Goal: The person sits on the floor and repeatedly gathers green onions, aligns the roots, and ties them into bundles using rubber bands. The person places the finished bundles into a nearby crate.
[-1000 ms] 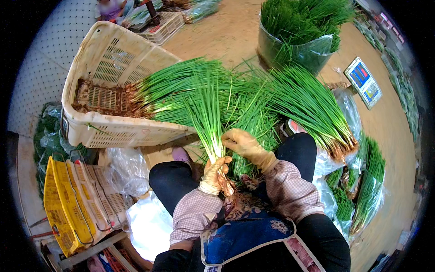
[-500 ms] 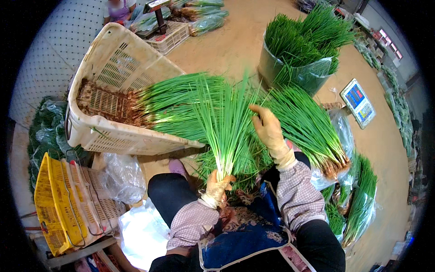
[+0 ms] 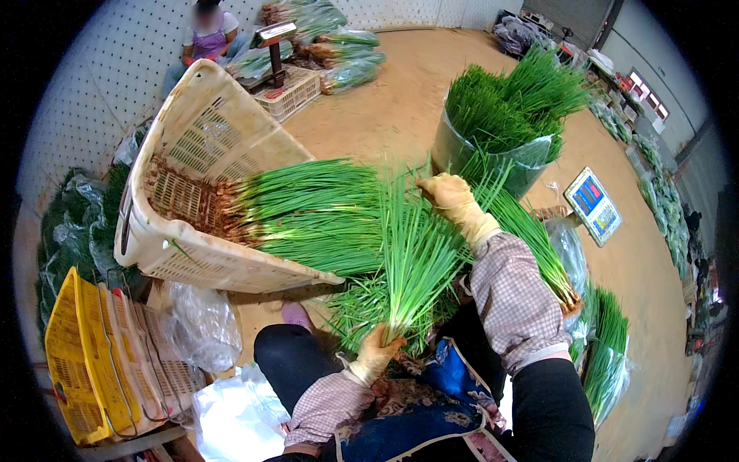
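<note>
My left hand (image 3: 375, 353), in a yellowish glove, is wrapped round the pale lower ends of a bunch of scallions (image 3: 408, 269). Its green leaves fan upward, away from me. At the leaf tips is my gloved right hand (image 3: 456, 204), fingers curled in; what they pinch, if anything, is hidden. To the left, a cream plastic crate (image 3: 208, 250) lies tipped on its side with more scallions (image 3: 308, 219) in it, brown roots inward. Loose green leaves (image 3: 354, 312) lie heaped beneath the bunch. Another pile of scallions (image 3: 531, 239) rests beyond my right forearm.
A tall, plastic-lined bin (image 3: 493, 154) of greens stands ahead right, beside a scale display (image 3: 593, 206). Yellow crate (image 3: 73, 362) and clear plastic bags (image 3: 204, 323) are at left. Bagged scallions (image 3: 608, 362) lie at right. Far left, another person (image 3: 208, 38) sits near a platform scale (image 3: 275, 54).
The bunch has dropped lower and its leaves spread over the heap. My right hand has moved slightly left and its fingers have curled in. The view has shifted.
</note>
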`<state>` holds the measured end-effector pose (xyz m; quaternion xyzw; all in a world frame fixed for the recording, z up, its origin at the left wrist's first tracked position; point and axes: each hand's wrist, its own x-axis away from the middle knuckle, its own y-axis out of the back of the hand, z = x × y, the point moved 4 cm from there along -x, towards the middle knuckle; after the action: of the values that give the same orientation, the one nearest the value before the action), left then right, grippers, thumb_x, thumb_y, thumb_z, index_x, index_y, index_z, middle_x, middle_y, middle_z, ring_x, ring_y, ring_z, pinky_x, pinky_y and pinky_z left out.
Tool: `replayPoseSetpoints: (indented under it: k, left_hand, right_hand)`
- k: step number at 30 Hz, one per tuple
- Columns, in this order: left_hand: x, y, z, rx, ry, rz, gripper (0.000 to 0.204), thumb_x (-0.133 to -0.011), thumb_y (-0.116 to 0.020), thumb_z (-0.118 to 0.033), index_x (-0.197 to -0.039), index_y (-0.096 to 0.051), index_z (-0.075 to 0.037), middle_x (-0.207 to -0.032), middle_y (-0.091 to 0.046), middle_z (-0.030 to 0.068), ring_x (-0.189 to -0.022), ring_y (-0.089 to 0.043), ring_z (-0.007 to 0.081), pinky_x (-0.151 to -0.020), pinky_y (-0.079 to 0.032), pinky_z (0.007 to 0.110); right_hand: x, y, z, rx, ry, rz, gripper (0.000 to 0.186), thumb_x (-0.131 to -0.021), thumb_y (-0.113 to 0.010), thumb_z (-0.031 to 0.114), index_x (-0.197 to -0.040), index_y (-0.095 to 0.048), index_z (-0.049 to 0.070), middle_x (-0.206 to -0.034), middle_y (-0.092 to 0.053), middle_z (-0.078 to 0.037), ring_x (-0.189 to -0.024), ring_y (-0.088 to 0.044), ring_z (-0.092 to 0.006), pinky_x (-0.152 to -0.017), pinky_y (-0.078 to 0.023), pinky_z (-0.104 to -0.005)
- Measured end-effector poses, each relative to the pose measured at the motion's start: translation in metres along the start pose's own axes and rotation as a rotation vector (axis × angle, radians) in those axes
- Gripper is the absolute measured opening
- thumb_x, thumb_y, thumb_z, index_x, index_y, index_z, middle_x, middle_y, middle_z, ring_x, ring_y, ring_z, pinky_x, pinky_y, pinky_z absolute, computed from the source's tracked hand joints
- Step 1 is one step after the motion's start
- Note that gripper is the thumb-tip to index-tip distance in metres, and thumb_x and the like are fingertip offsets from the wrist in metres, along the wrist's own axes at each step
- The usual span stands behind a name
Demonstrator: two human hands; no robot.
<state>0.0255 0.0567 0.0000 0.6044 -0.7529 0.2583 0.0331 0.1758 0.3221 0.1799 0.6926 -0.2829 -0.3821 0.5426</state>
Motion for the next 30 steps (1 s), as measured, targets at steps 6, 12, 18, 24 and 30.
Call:
replayPoseSetpoints:
  k: [6, 12, 18, 24, 30]
  left_hand:
    - [-0.003, 0.007, 0.005, 0.215, -0.068, 0.084, 0.027, -0.086, -0.057, -0.003, -0.111, -0.047, -0.001, -0.090, -0.062, 0.0105, -0.066, -0.058, 0.0126, -0.052, -0.047, 0.023]
    - [-0.001, 0.012, -0.016, 0.141, -0.039, -0.045, 0.027, -0.085, -0.056, 0.000, -0.110, -0.046, -0.001, -0.083, -0.064, 0.0105, -0.051, -0.054, 0.0122, -0.047, -0.045, 0.023]
    - [-0.004, 0.031, -0.026, 0.231, -0.112, -0.213, 0.024, -0.084, -0.060, -0.009, -0.104, -0.050, -0.001, -0.082, -0.065, 0.0087, -0.052, -0.054, 0.0117, -0.047, -0.044, 0.023]
    - [-0.003, 0.031, -0.031, -0.074, -0.115, -0.446, 0.036, -0.076, -0.065, -0.011, -0.107, -0.050, 0.000, -0.086, -0.063, 0.0108, -0.068, -0.062, 0.0191, -0.062, -0.051, 0.031]
    - [-0.003, 0.010, -0.024, -0.763, -0.246, -0.039, 0.070, -0.070, -0.064, -0.026, -0.131, -0.039, -0.003, -0.123, -0.046, 0.0250, -0.108, -0.050, 0.0393, -0.088, -0.043, 0.041]
  right_hand:
    - [-0.004, -0.004, -0.001, 0.397, 0.079, -0.189, 0.007, -0.073, -0.057, 0.017, -0.077, -0.058, 0.012, -0.068, -0.058, -0.006, -0.067, -0.059, -0.0264, -0.056, -0.048, -0.0403]
    - [-0.001, 0.026, -0.041, 0.074, -0.355, -0.499, 0.016, -0.084, -0.054, 0.022, -0.080, -0.056, 0.007, -0.074, -0.059, -0.014, -0.071, -0.057, -0.0338, -0.062, -0.045, -0.0431]
    - [0.056, -0.004, -0.034, -0.357, -0.408, -0.199, 0.012, -0.086, -0.055, 0.015, -0.092, -0.058, 0.005, -0.088, -0.062, -0.016, -0.084, -0.058, -0.0326, -0.073, -0.046, -0.0400]
    - [0.129, -0.062, 0.119, -1.020, -0.267, 0.698, 0.079, -0.083, -0.062, 0.036, -0.138, -0.019, 0.000, -0.126, -0.049, -0.023, -0.114, -0.049, -0.0315, -0.097, -0.038, -0.0339]
    - [0.155, -0.144, 0.185, -1.976, -0.983, 0.386, 0.031, -0.085, -0.061, 0.020, -0.109, -0.052, 0.002, -0.097, -0.061, -0.007, -0.085, -0.057, -0.0163, -0.077, -0.047, -0.0279]
